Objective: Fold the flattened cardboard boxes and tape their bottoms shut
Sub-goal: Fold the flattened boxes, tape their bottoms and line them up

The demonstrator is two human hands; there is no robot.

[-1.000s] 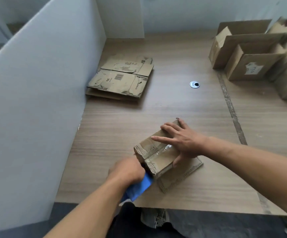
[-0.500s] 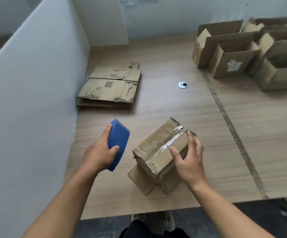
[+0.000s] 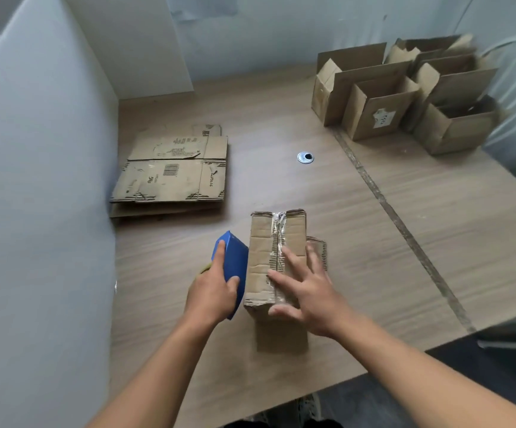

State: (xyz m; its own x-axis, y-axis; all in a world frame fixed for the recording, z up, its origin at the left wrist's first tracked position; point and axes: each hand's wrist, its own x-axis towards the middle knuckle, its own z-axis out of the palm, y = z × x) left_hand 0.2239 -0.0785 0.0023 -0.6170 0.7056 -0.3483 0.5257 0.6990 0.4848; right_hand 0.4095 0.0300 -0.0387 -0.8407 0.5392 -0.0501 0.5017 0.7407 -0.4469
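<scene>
Turned square since half a second ago, taped box (image 3: 276, 257) sits bottom-up on table (image 3: 436, 227), right hand (image 3: 304, 290) spread flat over it, left hand (image 3: 212, 293) gripping blue tape dispenser (image 3: 233, 270) alongside.

Your wooden table (image 3: 358, 273) carries the taped box (image 3: 263, 242) at its middle, flattened boxes (image 3: 170, 177) at ten o'clock, a cable grommet (image 3: 305, 157) at twelve, and open boxes (image 3: 377, 115) at two.

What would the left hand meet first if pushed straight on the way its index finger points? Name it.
Probably the near right corner of the flattened cardboard stack, after bare table. The left hand, gripping the blue tape dispenser, might just pass beside it.
</scene>
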